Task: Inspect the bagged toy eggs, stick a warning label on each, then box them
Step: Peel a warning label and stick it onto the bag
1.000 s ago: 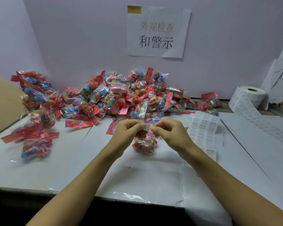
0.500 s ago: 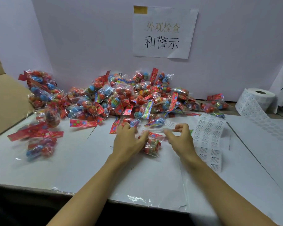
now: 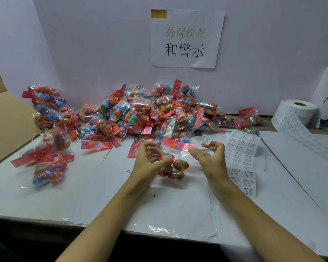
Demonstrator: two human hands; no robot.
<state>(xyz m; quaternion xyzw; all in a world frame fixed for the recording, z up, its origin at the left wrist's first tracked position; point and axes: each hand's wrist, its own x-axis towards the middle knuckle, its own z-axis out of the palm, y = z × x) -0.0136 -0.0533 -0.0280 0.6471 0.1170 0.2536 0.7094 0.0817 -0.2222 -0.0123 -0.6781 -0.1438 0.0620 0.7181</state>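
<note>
My left hand [image 3: 151, 161] grips a clear bag of toy eggs [image 3: 175, 168] just above the white table, a small sticker showing near its fingers. The bag's red header [image 3: 175, 145] points toward the pile. My right hand [image 3: 210, 157] hovers to the bag's right with curled fingers, and a small white warning label [image 3: 206, 138] stands up from its fingertips. Its thumb reaches toward the header. A strip of warning labels [image 3: 240, 159] lies just right of that hand.
A big pile of bagged eggs [image 3: 150, 114] lies along the back wall. More bags [image 3: 49, 173] lie at the left beside an open cardboard box [image 3: 6, 120]. A label roll [image 3: 295, 112] stands at the back right, its empty liner [image 3: 311, 146] trailing forward.
Both hands were together at the bag's top. The right hand then went to the label strip and now has come back with a label. The left hand has kept the bag.
</note>
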